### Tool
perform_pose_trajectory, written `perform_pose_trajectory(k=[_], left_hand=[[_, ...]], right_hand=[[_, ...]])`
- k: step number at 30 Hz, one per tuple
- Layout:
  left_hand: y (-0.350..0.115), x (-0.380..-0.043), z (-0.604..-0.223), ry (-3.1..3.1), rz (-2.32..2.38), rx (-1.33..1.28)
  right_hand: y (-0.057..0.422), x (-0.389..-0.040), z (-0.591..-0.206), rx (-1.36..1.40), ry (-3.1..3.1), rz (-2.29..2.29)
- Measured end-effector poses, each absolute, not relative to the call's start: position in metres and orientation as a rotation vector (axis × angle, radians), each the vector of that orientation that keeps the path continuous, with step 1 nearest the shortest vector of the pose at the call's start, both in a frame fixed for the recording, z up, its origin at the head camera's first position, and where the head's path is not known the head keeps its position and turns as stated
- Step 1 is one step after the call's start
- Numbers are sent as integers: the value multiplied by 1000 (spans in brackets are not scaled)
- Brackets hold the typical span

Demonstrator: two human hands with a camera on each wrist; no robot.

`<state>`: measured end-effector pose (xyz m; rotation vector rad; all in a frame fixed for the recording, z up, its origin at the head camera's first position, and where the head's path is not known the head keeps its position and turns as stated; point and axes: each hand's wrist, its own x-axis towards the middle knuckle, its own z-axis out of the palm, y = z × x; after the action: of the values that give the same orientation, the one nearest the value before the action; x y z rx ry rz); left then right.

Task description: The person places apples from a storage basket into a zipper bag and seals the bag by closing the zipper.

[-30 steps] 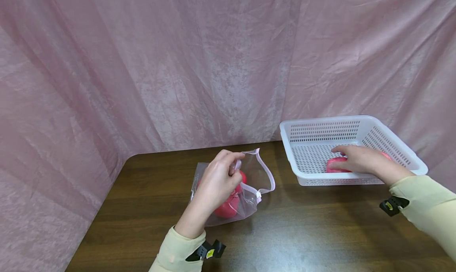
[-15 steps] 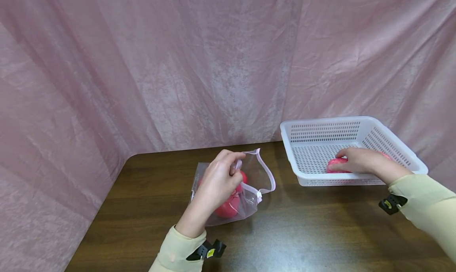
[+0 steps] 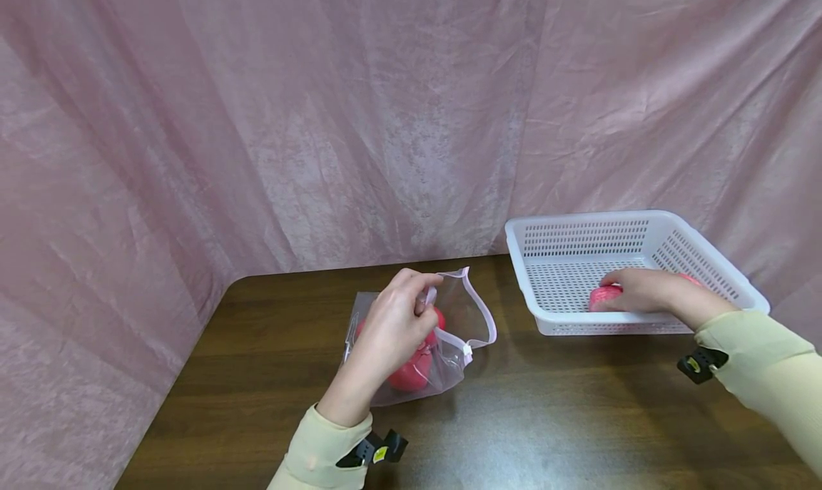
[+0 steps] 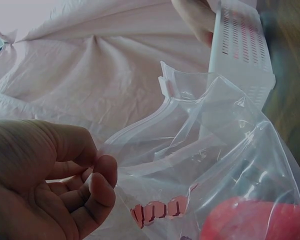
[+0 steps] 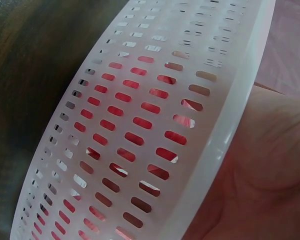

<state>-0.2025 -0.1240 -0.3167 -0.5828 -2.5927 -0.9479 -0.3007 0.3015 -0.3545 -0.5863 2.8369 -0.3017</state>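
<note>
A pink-red item [image 3: 602, 297] lies inside the white basket [image 3: 565, 324], close to its near wall. The right hand [image 3: 648, 290] reaches over that wall and grips it, thumb on the near side and fingers bent over the far side, drawn in to about the item's width. In the right wrist view the basket's slotted wall hides the fingers, and pink-red patches show through the slots. A second pink-red piece [image 3: 691, 279] shows just behind the right wrist, inside the basket, mostly covered by the arm.

Well apart from the basket, a clear zip bag [image 3: 449, 376] lies on the desk with round red items [image 3: 411, 377] inside; how many cannot be told. The left hand [image 3: 393, 326] pinches the bag's edge between thumb and index finger, the tips pressed together and the other fingers curled. The bag's mouth gapes towards the basket, and a whitish slider [image 3: 467, 352] sits at one end of its pale lilac rim. The left wrist view shows red printed marks [image 4: 160, 210] on the plastic.

Both arms wear pale yellow sleeves [image 3: 324, 447] with black devices [image 3: 385, 448] at the wrists. The dark wooden desk [image 3: 533, 419] meets a pink curtain [image 3: 385, 119] behind.
</note>
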Motion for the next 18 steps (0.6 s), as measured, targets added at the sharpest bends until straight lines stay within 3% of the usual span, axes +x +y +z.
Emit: perform_pose_trajectory(k=[18], left_hand=[[-124, -203, -318, -2584, -939, -584]], right_hand=[[300, -297, -355, -499, 2877, -447]])
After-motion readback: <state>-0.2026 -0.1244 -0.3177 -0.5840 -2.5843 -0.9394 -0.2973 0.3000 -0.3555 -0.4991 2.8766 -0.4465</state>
